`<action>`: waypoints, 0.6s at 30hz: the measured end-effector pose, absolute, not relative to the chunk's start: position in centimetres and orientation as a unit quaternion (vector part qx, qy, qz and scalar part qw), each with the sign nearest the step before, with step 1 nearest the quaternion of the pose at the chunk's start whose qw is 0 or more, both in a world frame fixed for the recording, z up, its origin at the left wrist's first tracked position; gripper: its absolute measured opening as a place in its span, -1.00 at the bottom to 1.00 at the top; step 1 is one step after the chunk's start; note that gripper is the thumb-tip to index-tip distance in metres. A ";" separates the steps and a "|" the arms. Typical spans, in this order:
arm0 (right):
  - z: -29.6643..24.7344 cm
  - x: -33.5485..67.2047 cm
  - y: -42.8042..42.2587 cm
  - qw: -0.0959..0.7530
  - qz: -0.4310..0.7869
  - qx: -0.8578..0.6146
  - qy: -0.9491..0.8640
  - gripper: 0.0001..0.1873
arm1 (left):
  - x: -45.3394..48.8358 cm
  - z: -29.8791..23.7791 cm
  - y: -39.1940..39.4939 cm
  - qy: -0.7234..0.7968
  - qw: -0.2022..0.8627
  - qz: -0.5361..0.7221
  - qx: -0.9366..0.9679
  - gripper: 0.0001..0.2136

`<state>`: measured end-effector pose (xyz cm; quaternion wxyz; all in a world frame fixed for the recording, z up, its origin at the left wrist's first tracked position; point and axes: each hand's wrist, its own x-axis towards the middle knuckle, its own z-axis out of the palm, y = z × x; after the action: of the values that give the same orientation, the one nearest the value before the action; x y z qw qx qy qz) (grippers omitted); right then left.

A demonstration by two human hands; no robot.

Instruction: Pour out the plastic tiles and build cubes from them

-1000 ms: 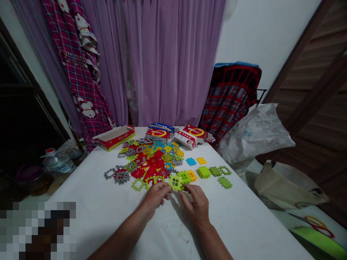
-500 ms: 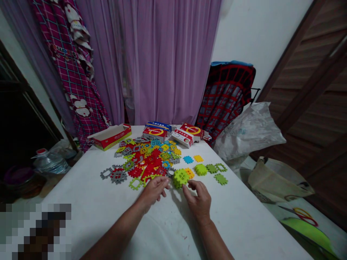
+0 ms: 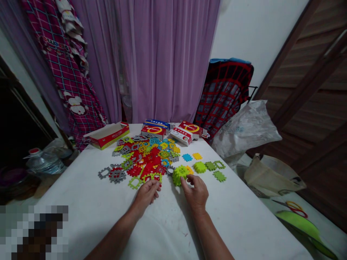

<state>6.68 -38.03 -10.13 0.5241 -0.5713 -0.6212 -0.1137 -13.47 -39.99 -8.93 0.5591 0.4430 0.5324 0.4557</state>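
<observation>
A lime-green cube-like assembly (image 3: 180,175) of interlocking plastic tiles sits on the white-covered table. My right hand (image 3: 197,192) is at its right side, thumb against the near face and forefinger bent round the edge. My left hand (image 3: 148,195) is apart from the assembly, to its left, with nothing in it and its fingers loosely extended. Just beyond that hand lie lime-green frame tiles (image 3: 135,182). A yellow tile (image 3: 189,169) shows partly behind the assembly. Further right are a lime-green tile stack (image 3: 200,167) and darker green tiles (image 3: 219,176).
A heap of mixed tiles (image 3: 151,159) covers the table's middle. Behind it stand small cartons (image 3: 153,131) and an open red box (image 3: 108,137). A blue tile (image 3: 187,157) lies to the right. Off the right edge are a cloth bag (image 3: 271,177) and scissors (image 3: 294,209).
My left hand has drawn back leftward, away from the green assembly. My right hand has moved slightly forward, its thumb now against the assembly. The view has shifted a little.
</observation>
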 end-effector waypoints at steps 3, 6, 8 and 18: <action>-10.2 6.7 -38.0 0.516 -0.107 -0.586 -0.616 -0.66 | -13.5 -9.0 -40.0 0.529 0.561 0.460 0.440 -0.56; -10.3 6.6 -38.1 0.509 -0.104 -0.589 -0.619 -0.64 | -13.5 -9.0 -40.0 0.528 0.562 0.460 0.439 -0.57; -10.3 6.6 -38.3 0.507 -0.103 -0.585 -0.624 -0.65 | -13.6 -9.0 -40.0 0.530 0.562 0.459 0.440 -0.57; -8.8 9.1 -35.9 0.500 -0.058 -0.544 -0.672 -0.65 | -13.7 -9.1 -40.0 0.536 0.566 0.461 0.424 -0.56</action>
<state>9.09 -35.88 -8.84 0.5000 -0.5435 -0.6717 -0.0585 -13.68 -39.96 -9.15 0.5657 0.4239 0.5361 0.4614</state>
